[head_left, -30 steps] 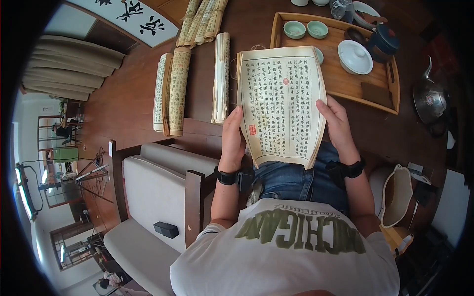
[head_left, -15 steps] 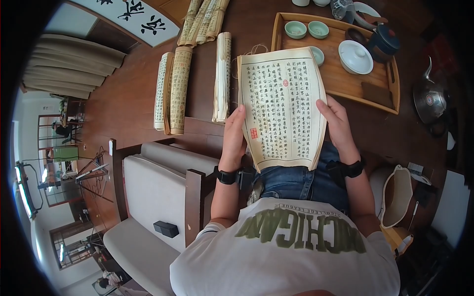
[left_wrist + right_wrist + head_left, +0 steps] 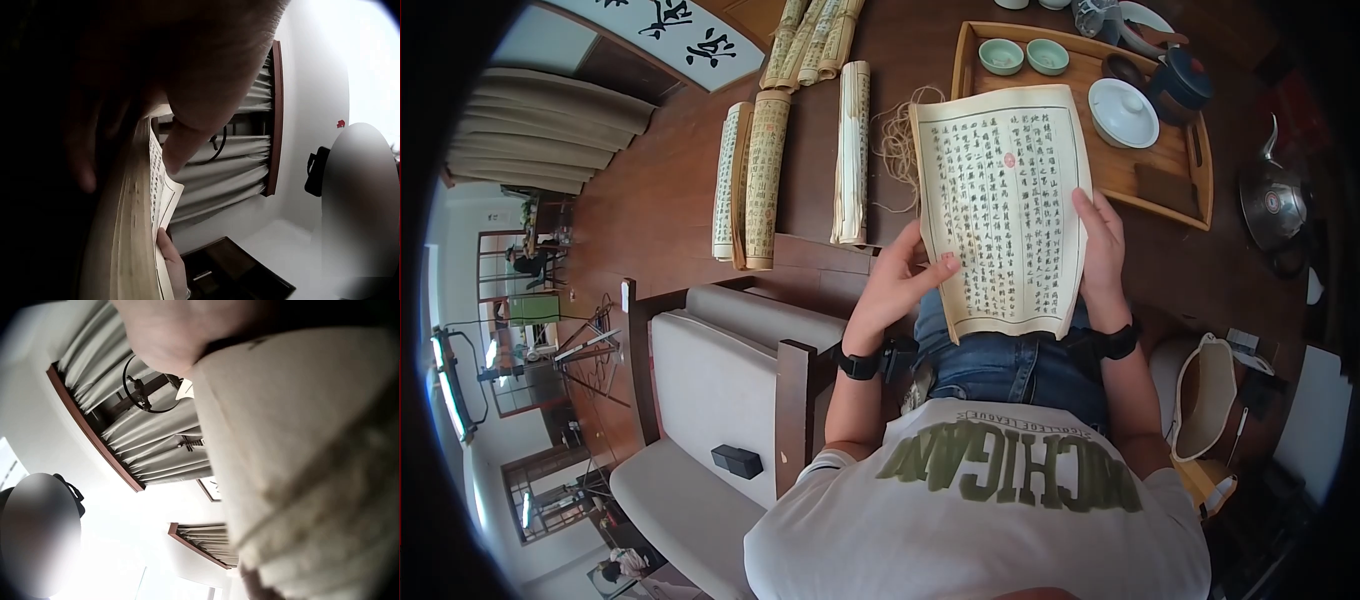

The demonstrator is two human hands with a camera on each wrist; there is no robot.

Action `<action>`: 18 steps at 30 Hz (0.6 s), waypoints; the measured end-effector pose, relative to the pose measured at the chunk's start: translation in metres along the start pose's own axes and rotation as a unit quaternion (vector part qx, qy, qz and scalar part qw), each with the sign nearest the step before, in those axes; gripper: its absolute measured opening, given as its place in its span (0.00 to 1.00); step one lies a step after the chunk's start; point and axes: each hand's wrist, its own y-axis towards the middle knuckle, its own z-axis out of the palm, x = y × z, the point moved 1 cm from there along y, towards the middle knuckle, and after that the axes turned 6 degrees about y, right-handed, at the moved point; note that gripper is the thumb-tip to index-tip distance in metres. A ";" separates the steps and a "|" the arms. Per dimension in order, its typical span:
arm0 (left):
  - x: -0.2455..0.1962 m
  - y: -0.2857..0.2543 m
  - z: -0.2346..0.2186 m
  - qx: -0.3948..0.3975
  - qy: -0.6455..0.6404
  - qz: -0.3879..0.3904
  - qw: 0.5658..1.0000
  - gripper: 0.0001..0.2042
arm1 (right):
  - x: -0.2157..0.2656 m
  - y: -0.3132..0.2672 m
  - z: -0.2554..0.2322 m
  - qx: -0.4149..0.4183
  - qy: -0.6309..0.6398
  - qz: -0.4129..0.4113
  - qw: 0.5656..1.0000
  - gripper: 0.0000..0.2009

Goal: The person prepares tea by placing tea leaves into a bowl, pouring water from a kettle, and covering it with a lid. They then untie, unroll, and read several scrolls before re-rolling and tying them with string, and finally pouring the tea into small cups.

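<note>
Manuscript [image 3: 1036,230]: red seal [image 3: 1009,160], head view only

Left hand [image 3: 203,81] at 12 o'clock, thumb and fingers astride paper stack [image 3: 128,250], 7 o'clock; right hand [image 3: 173,262] touching it, 6 o'clock; curtains [image 3: 250,150], 3 o'clock.

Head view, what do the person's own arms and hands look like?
The left hand and right hand are ungloved. Each wrist wears a black strap with a boxy black device. A short-sleeved white T-shirt with green lettering leaves the forearms bare.
</note>
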 end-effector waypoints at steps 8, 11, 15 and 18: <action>0.005 0.002 0.003 -0.046 0.019 0.028 0.998 0.22 | -0.003 0.003 -0.005 0.000 0.010 0.002 1.000 0.18; 0.008 0.003 0.000 -0.054 0.018 0.031 0.998 0.22 | -0.002 0.002 -0.003 0.008 0.014 -0.005 1.000 0.18; 0.008 0.004 0.002 -0.084 0.006 0.050 0.995 0.21 | -0.005 0.004 -0.008 0.013 0.008 0.001 1.000 0.18; 0.010 0.006 0.004 -0.100 0.010 0.064 0.993 0.21 | -0.006 0.004 -0.008 0.013 0.002 -0.001 1.000 0.18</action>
